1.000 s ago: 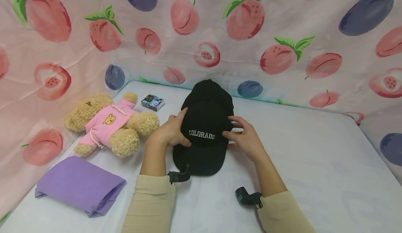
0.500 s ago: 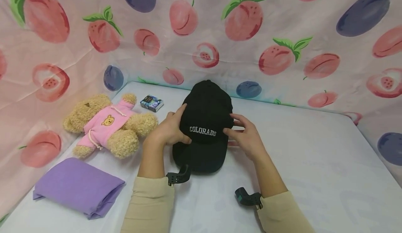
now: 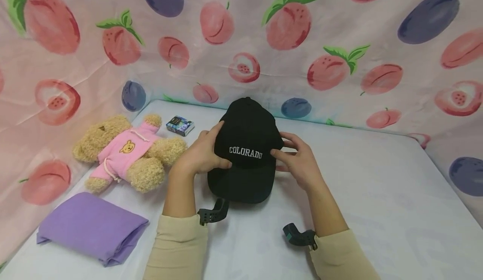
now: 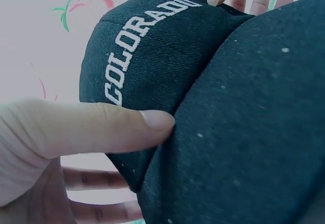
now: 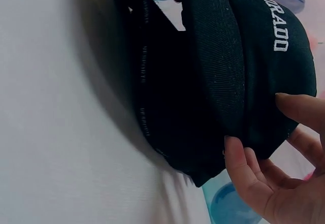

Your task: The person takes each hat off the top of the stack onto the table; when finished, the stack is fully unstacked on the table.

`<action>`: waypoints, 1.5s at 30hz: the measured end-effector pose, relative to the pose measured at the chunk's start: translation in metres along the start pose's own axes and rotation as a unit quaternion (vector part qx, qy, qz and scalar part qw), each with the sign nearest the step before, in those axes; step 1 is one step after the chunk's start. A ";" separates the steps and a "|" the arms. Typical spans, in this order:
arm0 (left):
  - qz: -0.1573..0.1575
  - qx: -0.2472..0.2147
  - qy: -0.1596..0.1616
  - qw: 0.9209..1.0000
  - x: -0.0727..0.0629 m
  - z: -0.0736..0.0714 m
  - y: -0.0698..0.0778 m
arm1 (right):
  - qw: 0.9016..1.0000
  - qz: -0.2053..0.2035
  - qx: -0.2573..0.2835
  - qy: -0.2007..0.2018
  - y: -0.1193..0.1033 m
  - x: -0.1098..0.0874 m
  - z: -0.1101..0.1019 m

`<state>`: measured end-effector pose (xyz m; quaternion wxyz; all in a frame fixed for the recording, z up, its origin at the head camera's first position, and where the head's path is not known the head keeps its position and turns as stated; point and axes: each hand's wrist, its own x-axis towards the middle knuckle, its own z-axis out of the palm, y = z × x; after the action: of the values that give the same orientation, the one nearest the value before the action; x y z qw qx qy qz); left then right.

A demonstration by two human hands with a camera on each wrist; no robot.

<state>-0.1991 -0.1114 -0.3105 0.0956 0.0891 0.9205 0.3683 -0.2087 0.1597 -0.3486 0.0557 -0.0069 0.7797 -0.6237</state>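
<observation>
A black baseball cap (image 3: 245, 125) with white COLORADO lettering stands at the middle of the table, brim (image 3: 241, 183) toward the person. On its left side, my left hand (image 3: 198, 154) holds it, thumb laid along the front near the brim seam; the fingers pass behind the crown. At the opposite side my right hand (image 3: 299, 160) pinches the crown, thumb in front and fingers behind. The right wrist view shows the underside of the cap (image 5: 218, 66): the brim is raised, the inner band is visible, and the lower edge sits at or close to the white surface.
Left of the cap lies a teddy bear (image 3: 130, 150) in a pink hoodie. A small dark patterned box (image 3: 180, 125) is behind it, and a folded purple cloth (image 3: 92, 229) lies nearer the front. Fruit-printed fabric (image 3: 245, 32) hangs behind the white table surface (image 3: 377, 187).
The cap has tilted back slightly, its brim edge rising and the lettering shifting up and right. Both hands keep their hold and move a little with it. The view has shifted slightly.
</observation>
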 end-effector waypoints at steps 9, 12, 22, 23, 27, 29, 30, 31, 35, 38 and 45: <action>0.034 -0.012 0.019 0.999 -0.002 -0.001 0.007 | 1.000 -0.004 0.010 0.013 -0.008 -0.002 -0.007; 0.033 -0.014 0.020 0.999 -0.002 0.000 0.009 | 1.000 -0.004 0.009 0.017 -0.010 -0.004 -0.009; 0.036 -0.024 0.021 0.999 -0.002 0.006 0.017 | 0.999 -0.016 0.004 0.031 -0.014 -0.008 -0.018; 0.037 -0.025 0.021 0.999 -0.002 0.006 0.017 | 0.999 -0.017 0.005 0.032 -0.014 -0.008 -0.019; 0.039 -0.027 0.023 0.999 -0.003 0.007 0.019 | 0.999 -0.021 0.003 0.036 -0.017 -0.009 -0.021; 0.041 -0.025 0.023 0.999 -0.003 0.007 0.020 | 0.999 -0.022 0.001 0.036 -0.018 -0.009 -0.022; 0.042 -0.024 0.024 0.999 -0.003 0.008 0.020 | 0.999 -0.023 0.001 0.037 -0.018 -0.009 -0.023; 0.041 -0.025 0.025 0.999 -0.003 0.008 0.021 | 0.999 -0.023 0.001 0.037 -0.018 -0.010 -0.023; 0.043 -0.027 0.027 0.998 -0.004 0.009 0.025 | 0.999 -0.024 0.005 0.040 -0.020 -0.011 -0.026; 0.049 -0.028 0.029 0.998 -0.004 0.009 0.028 | 0.999 -0.024 0.006 0.044 -0.021 -0.012 -0.029; 0.054 -0.030 0.040 0.997 -0.003 0.012 0.033 | 0.998 -0.028 0.012 0.054 -0.024 -0.015 -0.035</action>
<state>-0.1902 -0.0806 -0.2954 0.0416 0.1214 0.9058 0.4038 -0.1989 0.1894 -0.3167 -0.0037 0.0060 0.7736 -0.6337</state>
